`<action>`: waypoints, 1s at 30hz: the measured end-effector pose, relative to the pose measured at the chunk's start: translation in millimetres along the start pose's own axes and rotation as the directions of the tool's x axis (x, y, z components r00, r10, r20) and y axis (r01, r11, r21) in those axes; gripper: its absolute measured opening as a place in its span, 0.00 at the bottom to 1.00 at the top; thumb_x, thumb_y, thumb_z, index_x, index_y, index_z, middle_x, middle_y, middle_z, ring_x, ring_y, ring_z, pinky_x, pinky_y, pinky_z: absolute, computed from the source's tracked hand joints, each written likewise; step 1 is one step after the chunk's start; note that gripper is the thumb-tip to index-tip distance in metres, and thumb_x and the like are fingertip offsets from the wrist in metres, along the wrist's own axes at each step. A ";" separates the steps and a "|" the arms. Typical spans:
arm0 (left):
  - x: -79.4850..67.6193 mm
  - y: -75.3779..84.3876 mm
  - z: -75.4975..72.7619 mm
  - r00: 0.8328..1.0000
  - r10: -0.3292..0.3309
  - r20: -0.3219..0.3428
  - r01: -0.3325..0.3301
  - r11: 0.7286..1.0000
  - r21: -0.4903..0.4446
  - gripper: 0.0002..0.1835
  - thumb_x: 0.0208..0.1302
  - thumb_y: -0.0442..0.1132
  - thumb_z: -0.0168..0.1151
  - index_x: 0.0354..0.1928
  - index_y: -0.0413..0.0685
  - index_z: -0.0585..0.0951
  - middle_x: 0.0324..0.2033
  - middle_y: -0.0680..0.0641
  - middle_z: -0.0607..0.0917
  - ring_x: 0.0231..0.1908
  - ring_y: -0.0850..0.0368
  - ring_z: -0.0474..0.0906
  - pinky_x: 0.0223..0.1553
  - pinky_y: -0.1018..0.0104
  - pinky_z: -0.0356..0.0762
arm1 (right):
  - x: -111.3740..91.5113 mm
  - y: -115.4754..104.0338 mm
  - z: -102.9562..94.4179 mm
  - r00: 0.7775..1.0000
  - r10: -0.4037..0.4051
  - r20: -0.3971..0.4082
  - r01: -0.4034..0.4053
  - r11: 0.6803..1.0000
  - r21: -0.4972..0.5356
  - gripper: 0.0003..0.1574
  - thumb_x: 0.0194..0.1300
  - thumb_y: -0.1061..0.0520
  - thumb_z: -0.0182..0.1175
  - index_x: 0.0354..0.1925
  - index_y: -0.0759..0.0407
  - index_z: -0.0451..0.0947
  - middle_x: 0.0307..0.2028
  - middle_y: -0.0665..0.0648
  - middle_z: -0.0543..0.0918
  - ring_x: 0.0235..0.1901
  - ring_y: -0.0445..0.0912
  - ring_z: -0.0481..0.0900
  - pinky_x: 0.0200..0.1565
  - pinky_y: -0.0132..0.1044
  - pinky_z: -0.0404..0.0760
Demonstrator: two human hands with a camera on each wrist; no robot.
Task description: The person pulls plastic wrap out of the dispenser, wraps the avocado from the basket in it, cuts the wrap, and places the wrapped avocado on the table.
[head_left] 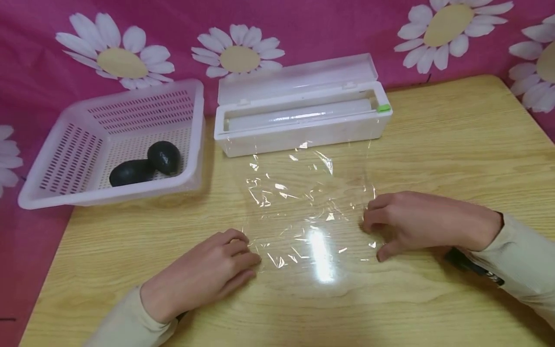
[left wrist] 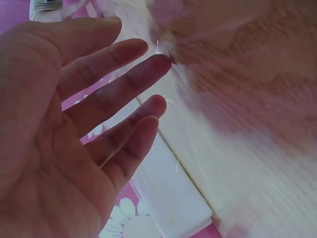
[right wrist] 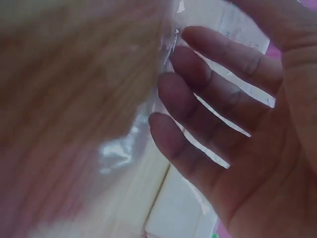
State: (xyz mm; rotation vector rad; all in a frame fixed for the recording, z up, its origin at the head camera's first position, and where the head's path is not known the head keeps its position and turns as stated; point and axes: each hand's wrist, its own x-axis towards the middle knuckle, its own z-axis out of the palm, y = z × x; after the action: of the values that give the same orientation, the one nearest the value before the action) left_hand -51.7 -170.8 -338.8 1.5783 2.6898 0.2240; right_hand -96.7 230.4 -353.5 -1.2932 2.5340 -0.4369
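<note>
A clear sheet of cling film (head_left: 299, 202) runs from the roll (head_left: 299, 115) in a white dispenser box (head_left: 303, 135) and lies creased over the wooden table. At the sheet's near left edge is my left hand (head_left: 208, 270), its fingertips touching the film. My right hand (head_left: 425, 221) is at the right edge, fingertips against it. The left wrist view shows the left fingers (left wrist: 119, 94) spread and loosely bent. In the right wrist view the right fingers (right wrist: 198, 99) are slightly bent beside the film's shiny edge (right wrist: 166, 59). Neither hand visibly pinches the film.
Left of the box stands a white perforated basket (head_left: 112, 195) with two dark, smooth, oval fruits (head_left: 164, 156) inside. The box's lid (head_left: 299, 77) is raised, and a green slider (head_left: 383, 108) sits at its right end. Behind the table hangs a pink flowered cloth (head_left: 325, 29).
</note>
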 end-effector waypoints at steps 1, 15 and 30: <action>0.1 0.5 0.0 1.000 -0.002 0.003 0.002 1.000 0.000 0.06 0.68 0.43 0.68 0.43 0.52 0.88 0.36 0.58 0.89 0.46 0.57 0.81 0.55 0.64 0.81 | -2.1 -1.0 1.6 1.000 -0.005 0.020 0.004 1.000 0.026 0.21 0.51 0.33 0.77 0.38 0.38 0.82 0.38 0.35 0.78 0.37 0.30 0.72 0.39 0.32 0.79; -3.3 5.2 0.0 0.998 -0.027 0.065 0.027 1.000 0.007 0.11 0.66 0.36 0.68 0.49 0.51 0.87 0.40 0.56 0.89 0.44 0.60 0.82 0.50 0.65 0.83 | -19.3 -14.4 9.3 0.989 -0.148 0.011 0.147 0.986 0.080 0.15 0.61 0.62 0.71 0.33 0.40 0.81 0.34 0.35 0.79 0.35 0.27 0.72 0.33 0.25 0.77; -5.9 10.1 -1.7 0.989 -0.082 0.124 0.085 0.996 -0.018 0.13 0.69 0.34 0.64 0.52 0.54 0.85 0.42 0.56 0.85 0.42 0.63 0.80 0.48 0.67 0.83 | -29.3 -27.9 16.1 0.996 -0.036 0.080 0.036 0.999 -0.003 0.19 0.64 0.61 0.68 0.51 0.44 0.81 0.45 0.40 0.87 0.43 0.35 0.84 0.41 0.37 0.86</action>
State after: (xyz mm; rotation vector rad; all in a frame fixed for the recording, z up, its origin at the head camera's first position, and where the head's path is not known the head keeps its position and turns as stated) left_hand -40.2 -171.3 -336.2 1.4190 2.6416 0.1501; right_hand -53.6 236.4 -355.0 -1.3326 2.4514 -0.3789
